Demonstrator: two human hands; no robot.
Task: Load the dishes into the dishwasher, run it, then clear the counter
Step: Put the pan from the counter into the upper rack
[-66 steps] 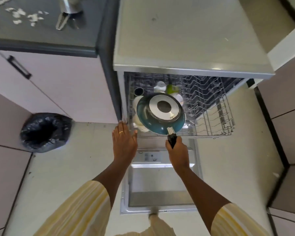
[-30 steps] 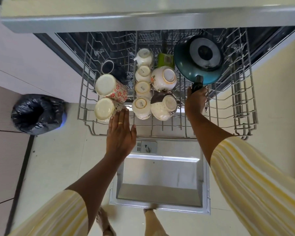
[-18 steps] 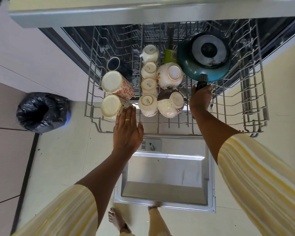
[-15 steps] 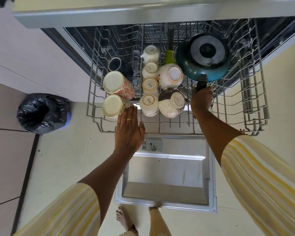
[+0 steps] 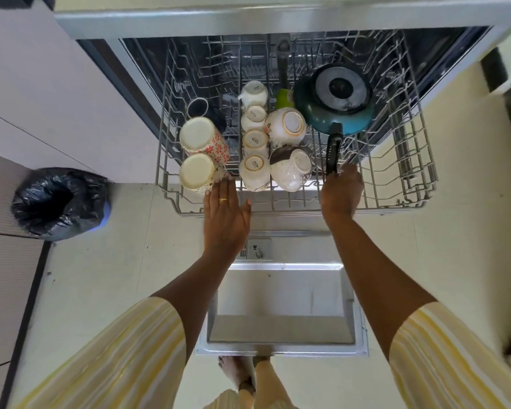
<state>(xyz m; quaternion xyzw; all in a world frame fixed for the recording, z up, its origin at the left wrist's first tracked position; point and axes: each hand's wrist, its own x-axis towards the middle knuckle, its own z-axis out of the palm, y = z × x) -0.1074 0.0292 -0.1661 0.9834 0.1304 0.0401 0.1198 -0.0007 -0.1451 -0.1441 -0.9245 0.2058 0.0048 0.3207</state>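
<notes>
A home kitchen: open dishwasher with a rack of cups, lined bin on tiled floor, pale cabinets

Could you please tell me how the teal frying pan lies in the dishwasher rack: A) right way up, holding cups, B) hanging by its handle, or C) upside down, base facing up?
C: the frying pan shows its round grey base disc facing up toward the camera.

Wire rack pulled out, upper centre of frame. On it, bottoms up: two floral mugs at left, dark cup above them, column of four white cups mid, two bowls, green cup, pan upper right.
</notes>
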